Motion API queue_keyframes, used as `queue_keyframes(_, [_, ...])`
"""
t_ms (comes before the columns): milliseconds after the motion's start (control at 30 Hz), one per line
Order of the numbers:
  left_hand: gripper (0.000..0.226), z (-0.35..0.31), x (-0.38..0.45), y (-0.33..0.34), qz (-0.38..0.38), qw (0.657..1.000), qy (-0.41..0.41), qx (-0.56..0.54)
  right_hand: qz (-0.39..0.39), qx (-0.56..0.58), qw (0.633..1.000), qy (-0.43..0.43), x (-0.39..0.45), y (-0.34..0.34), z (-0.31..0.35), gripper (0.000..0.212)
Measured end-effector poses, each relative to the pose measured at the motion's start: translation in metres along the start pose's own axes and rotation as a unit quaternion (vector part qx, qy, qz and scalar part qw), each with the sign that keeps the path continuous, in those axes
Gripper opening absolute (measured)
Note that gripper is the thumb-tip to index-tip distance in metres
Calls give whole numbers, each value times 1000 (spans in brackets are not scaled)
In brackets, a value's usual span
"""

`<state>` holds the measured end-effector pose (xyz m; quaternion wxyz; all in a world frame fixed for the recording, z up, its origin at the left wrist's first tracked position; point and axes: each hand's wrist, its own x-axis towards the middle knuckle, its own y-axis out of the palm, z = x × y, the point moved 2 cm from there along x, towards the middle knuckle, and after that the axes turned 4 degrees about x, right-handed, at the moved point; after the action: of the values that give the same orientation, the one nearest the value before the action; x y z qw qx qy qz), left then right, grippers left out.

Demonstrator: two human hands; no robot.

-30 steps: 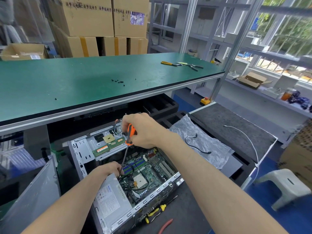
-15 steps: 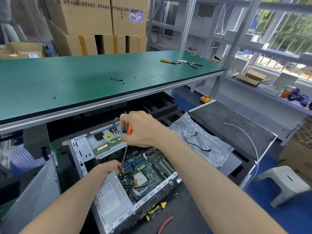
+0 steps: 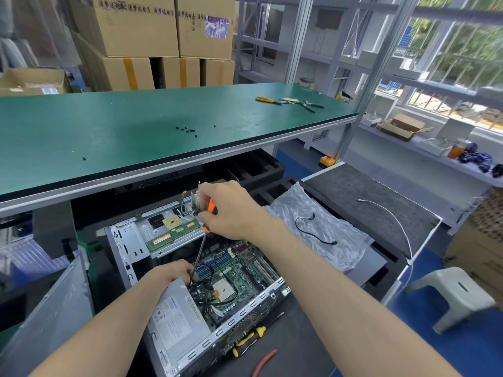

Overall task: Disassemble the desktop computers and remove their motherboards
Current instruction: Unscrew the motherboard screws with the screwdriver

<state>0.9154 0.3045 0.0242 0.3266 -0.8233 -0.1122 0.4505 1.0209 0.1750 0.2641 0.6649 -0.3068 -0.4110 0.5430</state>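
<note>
A green bench point(image 3: 109, 131) spans the far side; below it, on a dark mat, lies the open case point(image 3: 128, 240). The motherboard point(image 3: 239, 270) sits in its floor, right of the power supply point(image 3: 174, 317). The screwdriver point(image 3: 201, 246) slants from upper right down to the board's left edge, tip beside the left hand point(image 3: 174, 272), whose fingers curl at the shaft, steadying it. The right hand point(image 3: 228, 208) clenches the orange handle above, and is probably driving out a mounting screw.
</note>
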Motion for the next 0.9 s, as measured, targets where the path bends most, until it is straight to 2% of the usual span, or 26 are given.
queue_keyframes(133, [39,-3,-2,0,5,1000,1,-8,-16,11,1000,10,-5,0,-4,12])
queue_keyframes(300, [40,-4,-4,0,1,1000,-6,-16,23,48,999,0,-7,-6,-3,19])
queue_keyframes(367, [39,-4,-5,0,-6,1000,-10,-23,15,-4,1000,3,-6,-4,-1,11])
queue_keyframes(433, [37,-4,-7,0,-13,999,-7,-29,-3,-80,996,30,-5,-2,-2,29])
queue_keyframes(467, [37,-4,-8,0,-13,999,-5,-29,-2,-94,995,37,-4,-2,-2,31])
queue_keyframes(567, [27,-5,-8,-1,-6,1000,0,-21,50,-42,998,8,-3,-5,-2,9])
queue_keyframes(667, [24,-5,-10,-1,-6,1000,-2,-26,88,20,996,-2,-6,-11,-1,25])
queue_keyframes(733, [24,-6,-11,-1,-7,999,-4,-33,63,3,998,4,-7,-10,-1,18])
queue_keyframes(833, [25,-6,-10,0,-8,999,0,-39,22,-81,995,60,-5,-7,-5,34])
queue_keyframes(900, [26,-6,-8,0,-7,999,0,-40,30,-89,995,44,-5,-7,-4,27])
